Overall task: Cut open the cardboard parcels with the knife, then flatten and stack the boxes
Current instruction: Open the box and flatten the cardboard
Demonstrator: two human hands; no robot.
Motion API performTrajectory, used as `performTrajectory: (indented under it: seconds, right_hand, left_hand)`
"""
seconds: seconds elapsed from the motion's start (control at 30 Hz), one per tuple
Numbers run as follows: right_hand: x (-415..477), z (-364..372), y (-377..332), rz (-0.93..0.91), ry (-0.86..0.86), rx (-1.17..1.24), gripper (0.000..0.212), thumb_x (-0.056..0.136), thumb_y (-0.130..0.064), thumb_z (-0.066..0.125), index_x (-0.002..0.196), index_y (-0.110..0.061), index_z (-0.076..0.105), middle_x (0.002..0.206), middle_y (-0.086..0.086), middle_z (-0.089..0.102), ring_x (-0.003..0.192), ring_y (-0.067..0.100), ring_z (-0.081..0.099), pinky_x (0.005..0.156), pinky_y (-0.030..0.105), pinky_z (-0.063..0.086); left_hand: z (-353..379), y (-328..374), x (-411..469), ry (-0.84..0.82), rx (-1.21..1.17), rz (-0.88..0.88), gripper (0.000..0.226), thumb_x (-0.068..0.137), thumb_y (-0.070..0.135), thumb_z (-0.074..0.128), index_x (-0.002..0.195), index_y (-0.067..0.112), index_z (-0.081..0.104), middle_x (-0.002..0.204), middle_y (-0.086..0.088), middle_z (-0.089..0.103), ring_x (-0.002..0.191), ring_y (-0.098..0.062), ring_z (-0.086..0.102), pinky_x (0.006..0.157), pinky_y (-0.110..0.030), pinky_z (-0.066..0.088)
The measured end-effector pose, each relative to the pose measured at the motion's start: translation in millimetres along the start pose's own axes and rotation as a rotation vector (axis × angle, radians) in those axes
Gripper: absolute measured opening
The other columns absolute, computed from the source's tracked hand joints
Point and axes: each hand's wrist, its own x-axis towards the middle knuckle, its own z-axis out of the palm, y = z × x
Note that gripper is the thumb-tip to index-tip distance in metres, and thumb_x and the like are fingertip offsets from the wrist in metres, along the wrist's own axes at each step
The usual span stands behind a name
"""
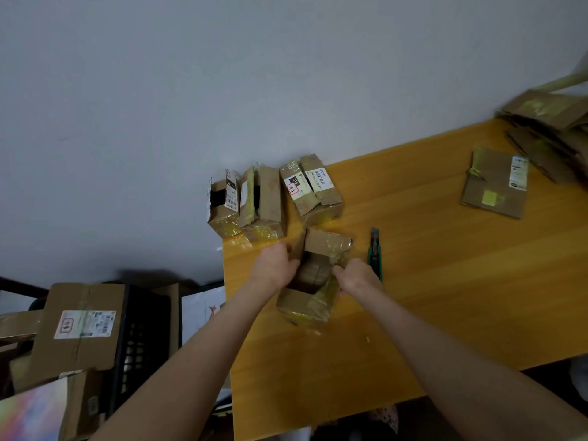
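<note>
Yellow worktop (445,297), frame centre: opened parcel (302,305) sits there, left hand (275,265) and right hand (356,278) each gripping a side flap, fingers apparently curled inside. Knife (375,253) just right of it, lying free.

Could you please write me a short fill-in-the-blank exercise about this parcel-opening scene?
1. The left hand and right hand both grip the opened box; the knife lies to its ____.
2. The knife rests on the table, held by ____ hand.
3. At the table's far edge, ____ parcels stand in a row.
4. The lone box near the stack lies ____.

Missing words: right, neither, three, flat.
</note>
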Motion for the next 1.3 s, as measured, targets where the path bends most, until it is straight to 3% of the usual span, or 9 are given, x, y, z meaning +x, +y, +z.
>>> performTrajectory:
  seconds: [0.17, 0.37, 0.43, 0.53, 0.6, 0.77, 1.03, 1.17, 1.3]
  right_hand:
    - [-0.2, -6.7, 3.4, 0.022, 0.103, 0.003, 0.056, 0.093, -0.057, 0.048, 0.118, -0.007, 0.055, 0.089, 0.003, 0.063, 0.079, 0.023, 0.062, 0.069, 0.034, 0.047]
    - [-15.6, -27.6, -20.7, 0.027, 0.209, 0.124, 0.118, 0.073, -0.07, 0.064, 0.153, -0.013, -0.001, 0.148, 0.01, 0.039, 0.124, 0.031, 0.05, 0.082, 0.039, 0.048]
    - [-10.2, -36.5, -20.5, 0.025, 0.244, 0.064, 0.1, 0.076, -0.06, 0.067, 0.148, -0.011, 0.018, 0.138, 0.011, 0.046, 0.116, 0.03, 0.054, 0.079, 0.039, 0.051]
    - [-6.2, -54.6, -21.4, -0.126, 0.219, 0.255, 0.023, 0.092, -0.032, 0.054, 0.1, -0.011, 0.055, 0.096, 0.008, 0.06, 0.082, 0.021, 0.059, 0.07, 0.034, 0.051]
    - [-16.3, -74.4, -21.8, -0.175, 0.164, 0.56, 0.013, 0.097, -0.02, 0.052, 0.087, -0.013, 0.057, 0.088, 0.006, 0.06, 0.079, 0.018, 0.056, 0.07, 0.03, 0.045]
    - [-40.1, -107.1, -15.0, -0.153, -0.044, 0.962, 0.025, 0.096, -0.031, 0.057, 0.116, -0.016, 0.057, 0.106, 0.003, 0.061, 0.1, 0.024, 0.057, 0.089, 0.041, 0.049]
    - [-58.6, -138.8, -45.4, -0.393, 0.659, -0.365, 0.103, 0.082, -0.045, 0.07, 0.154, -0.016, 0.002, 0.152, 0.007, 0.03, 0.139, 0.028, 0.026, 0.111, 0.039, 0.03]
    - [-66.8, -144.7, -55.1, -0.358, 0.682, -0.544, 0.094, 0.079, -0.071, 0.055, 0.147, -0.014, 0.026, 0.141, 0.005, 0.043, 0.129, 0.024, 0.037, 0.105, 0.038, 0.033]
    - [-70.8, -146.7, -48.6, -0.484, 0.647, -0.517, 0.05, 0.098, -0.046, 0.037, 0.136, -0.014, 0.042, 0.118, 0.006, 0.056, 0.107, 0.023, 0.051, 0.084, 0.034, 0.041]
  left_hand:
    - [-10.9, -7.1, -7.2, -0.057, -0.574, -0.091, 0.02, 0.098, 0.022, 0.054, 0.083, 0.014, 0.064, 0.08, -0.005, 0.066, 0.075, -0.02, 0.062, 0.072, -0.034, 0.051]
    - [-8.4, 29.1, -19.2, 0.086, -0.396, 0.138, 0.028, 0.098, 0.025, 0.053, 0.072, 0.016, 0.054, 0.068, -0.002, 0.055, 0.062, -0.016, 0.051, 0.056, -0.028, 0.039]
    - [-17.0, 35.6, -21.1, 0.105, -0.362, 0.188, 0.027, 0.099, 0.024, 0.051, 0.074, 0.016, 0.053, 0.068, 0.0, 0.054, 0.063, -0.014, 0.05, 0.057, -0.028, 0.038]
    - [-35.5, 36.9, -20.6, 0.124, -0.416, 0.17, 0.021, 0.101, 0.025, 0.048, 0.091, 0.013, 0.062, 0.086, -0.005, 0.065, 0.081, -0.02, 0.061, 0.074, -0.035, 0.05]
    - [-50.9, 31.5, -19.1, 0.125, -0.523, 0.128, 0.02, 0.101, 0.025, 0.046, 0.09, 0.015, 0.06, 0.088, -0.004, 0.064, 0.085, -0.021, 0.062, 0.076, -0.034, 0.051]
    - [-79.0, 18.7, -21.9, 0.028, -0.8, 0.106, 0.034, 0.101, 0.029, 0.047, 0.106, -0.001, 0.064, 0.099, -0.018, 0.069, 0.089, -0.032, 0.066, 0.085, -0.044, 0.053]
    - [-100.0, 57.3, -35.0, 0.119, -0.709, 0.323, 0.03, 0.098, 0.033, 0.052, 0.087, 0.013, 0.072, 0.073, -0.002, 0.07, 0.065, -0.014, 0.066, 0.062, -0.025, 0.05]
    - [-109.8, 74.0, -36.6, 0.106, -0.558, 0.453, 0.035, 0.097, 0.035, 0.053, 0.092, 0.007, 0.073, 0.069, -0.009, 0.061, 0.058, -0.02, 0.052, 0.057, -0.024, 0.042]
    - [-115.1, 70.9, -31.9, 0.092, -0.518, 0.488, 0.027, 0.099, 0.027, 0.053, 0.091, 0.011, 0.073, 0.053, 0.011, 0.052, 0.042, -0.003, 0.043, 0.047, -0.015, 0.033]
